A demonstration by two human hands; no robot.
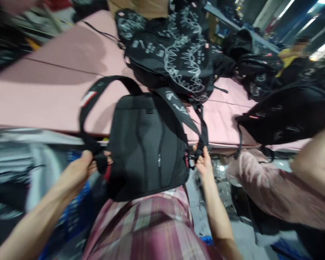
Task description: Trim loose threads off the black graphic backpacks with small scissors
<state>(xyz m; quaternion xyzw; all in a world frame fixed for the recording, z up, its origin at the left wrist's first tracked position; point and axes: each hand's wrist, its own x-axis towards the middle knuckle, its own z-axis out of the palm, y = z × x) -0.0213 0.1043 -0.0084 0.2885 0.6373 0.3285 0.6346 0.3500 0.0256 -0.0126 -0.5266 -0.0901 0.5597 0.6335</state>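
Note:
A black backpack (pixel 148 144) lies in front of me at the table's near edge, its padded back panel facing up and its lower end against my plaid shirt. Two shoulder straps arch away from its top. My left hand (pixel 90 162) is closed round the lower part of the left strap (pixel 90 104), by the bag's red-trimmed side. On the other side, my right hand (pixel 203 160) grips the lower end and buckle of the right strap (pixel 182 112). The fingertips of both hands are partly hidden behind the webbing.
The pink-covered table (pixel 48 94) runs across the view. Several black backpacks with white scribble prints (pixel 176 54) are piled beyond mine. At right, a co-worker in a pinkish garment (pixel 281 187) is beside another black backpack (pixel 292 112). A person in yellow (pixel 288 59) is farther back.

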